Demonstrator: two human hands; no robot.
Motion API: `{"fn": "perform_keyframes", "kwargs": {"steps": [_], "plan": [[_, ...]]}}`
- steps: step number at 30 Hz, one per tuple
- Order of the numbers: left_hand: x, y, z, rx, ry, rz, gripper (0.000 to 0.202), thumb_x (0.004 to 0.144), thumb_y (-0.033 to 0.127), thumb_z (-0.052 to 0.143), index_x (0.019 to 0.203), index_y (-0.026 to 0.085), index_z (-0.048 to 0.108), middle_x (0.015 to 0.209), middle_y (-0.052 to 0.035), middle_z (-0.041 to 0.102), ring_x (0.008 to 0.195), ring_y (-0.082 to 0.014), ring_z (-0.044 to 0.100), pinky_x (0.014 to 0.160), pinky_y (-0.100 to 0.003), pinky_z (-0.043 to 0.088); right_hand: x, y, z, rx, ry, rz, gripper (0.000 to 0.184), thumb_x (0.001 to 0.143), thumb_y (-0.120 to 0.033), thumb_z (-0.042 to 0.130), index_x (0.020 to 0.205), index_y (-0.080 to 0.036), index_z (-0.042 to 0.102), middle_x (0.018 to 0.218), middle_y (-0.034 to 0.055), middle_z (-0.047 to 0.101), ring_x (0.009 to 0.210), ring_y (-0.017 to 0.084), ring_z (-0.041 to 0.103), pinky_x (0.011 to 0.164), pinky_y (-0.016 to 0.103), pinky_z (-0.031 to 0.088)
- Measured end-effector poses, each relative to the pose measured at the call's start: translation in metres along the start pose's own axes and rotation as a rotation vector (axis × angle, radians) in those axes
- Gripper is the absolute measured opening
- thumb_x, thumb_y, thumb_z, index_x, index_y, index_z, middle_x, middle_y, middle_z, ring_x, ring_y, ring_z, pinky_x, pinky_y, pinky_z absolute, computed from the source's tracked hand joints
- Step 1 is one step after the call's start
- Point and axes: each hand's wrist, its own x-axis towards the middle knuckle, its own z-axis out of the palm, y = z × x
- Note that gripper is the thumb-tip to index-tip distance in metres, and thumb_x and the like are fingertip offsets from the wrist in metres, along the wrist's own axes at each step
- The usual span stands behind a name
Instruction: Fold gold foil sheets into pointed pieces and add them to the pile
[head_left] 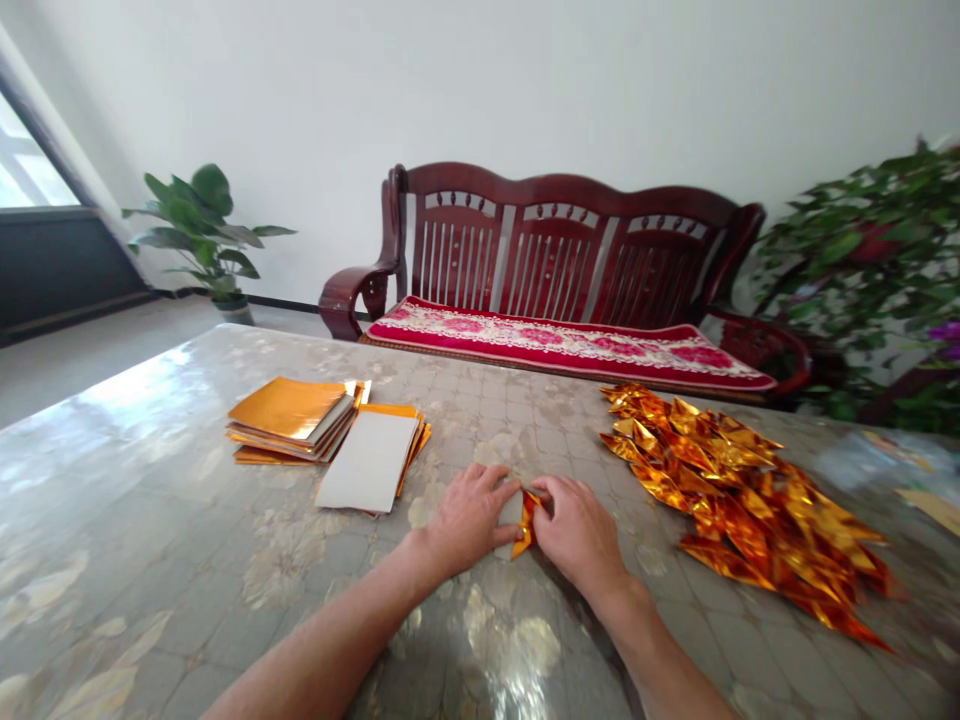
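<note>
Pinching a small gold foil paper between them, the left hand and right hand are pressing it onto the patterned table; folded foil pieces are lying right, flat foil sheets beyond left.

Person's body as seen by the head camera. Four parts show: the left hand with the left forearm, and the right hand with the right forearm. Both hands are bare. Both forearms are bare along all the length in view, from the wrist to the lower edge of the picture. The left forearm shows at greater length than the right forearm. Of each hand the back and the knuckles show. Finer detail of the fingers, nails included, is too small and soft to make out.
</note>
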Motion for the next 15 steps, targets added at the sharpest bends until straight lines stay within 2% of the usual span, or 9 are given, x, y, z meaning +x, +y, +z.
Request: {"fn": "perform_keyframes", "kwargs": {"steps": [3, 7, 15], "plan": [[-0.0002, -0.0004, 0.0006, 0.002, 0.001, 0.005, 0.055, 0.084, 0.052, 0.066, 0.132, 0.028, 0.054, 0.136, -0.0059, 0.054, 0.118, -0.0275, 0.050, 0.101, -0.042, 0.045, 0.0004, 0.0036, -0.0031, 0.036, -0.071, 0.097, 0.014, 0.081, -0.016, 0.058, 0.086, -0.025, 0.067, 0.085, -0.0007, 0.071, 0.083, 0.018, 0.062, 0.065, 0.027, 0.034], [0.0002, 0.0000, 0.0010, 0.010, -0.002, -0.005, 0.056, 0.083, 0.049, 0.068, 0.133, 0.029, 0.053, 0.137, -0.0061, 0.053, 0.119, -0.0279, 0.050, 0.100, -0.043, 0.045, -0.0003, 0.0046, -0.0048, 0.074, -0.114, 0.141, 0.014, 0.081, -0.017, 0.058, 0.086, -0.026, 0.067, 0.078, -0.0024, 0.071, 0.075, 0.016, 0.063, 0.059, 0.026, 0.030], [0.0013, -0.0013, 0.0009, -0.001, -0.007, 0.003, 0.055, 0.084, 0.051, 0.066, 0.132, 0.029, 0.054, 0.136, -0.0060, 0.054, 0.118, -0.0278, 0.051, 0.102, -0.042, 0.044, -0.0026, 0.0029, -0.0010, 0.010, -0.035, 0.050, 0.015, 0.080, -0.012, 0.057, 0.083, -0.025, 0.064, 0.081, -0.0009, 0.070, 0.081, 0.017, 0.060, 0.065, 0.026, 0.032]]}}
